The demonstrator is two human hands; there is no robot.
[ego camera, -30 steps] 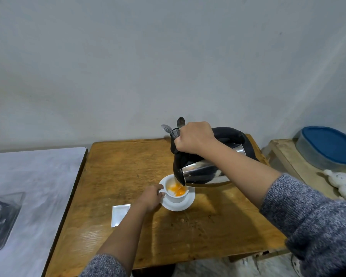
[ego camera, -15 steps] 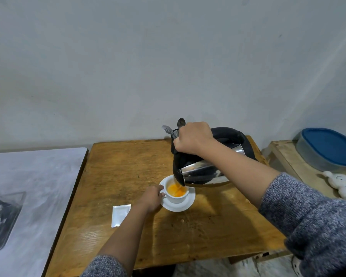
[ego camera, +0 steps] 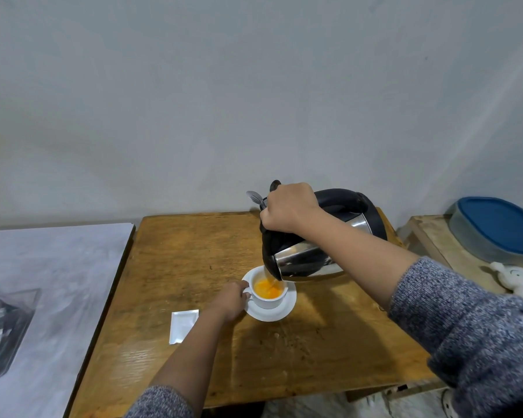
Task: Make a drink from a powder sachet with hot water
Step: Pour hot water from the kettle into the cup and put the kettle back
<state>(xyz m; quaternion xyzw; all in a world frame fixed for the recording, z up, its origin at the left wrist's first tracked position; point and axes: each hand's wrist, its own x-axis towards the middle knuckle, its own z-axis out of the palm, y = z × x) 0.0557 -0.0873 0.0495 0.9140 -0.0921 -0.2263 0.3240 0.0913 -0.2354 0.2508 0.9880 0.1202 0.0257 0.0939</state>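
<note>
A white cup (ego camera: 268,300) stands on a white saucer (ego camera: 280,312) near the middle of the wooden table (ego camera: 194,254). Orange liquid fills part of the cup. My left hand (ego camera: 232,298) holds the cup by its handle. My right hand (ego camera: 290,211) grips the black handle of a steel kettle (ego camera: 308,260), tilted with its spout over the cup, and a thin stream runs into the liquid. A white sachet (ego camera: 182,325) lies flat on the table, left of my left forearm.
Two spoons (ego camera: 258,198) stick up behind the kettle by the wall. A grey-covered surface (ego camera: 49,285) with a clear plastic package (ego camera: 3,330) adjoins the table on the left. On the right, a low stand holds a blue-lidded container (ego camera: 495,227) and a white soft toy (ego camera: 517,280).
The orange liquid in the cup has risen and spread as water keeps flowing from the kettle. Both hands have stayed almost still.
</note>
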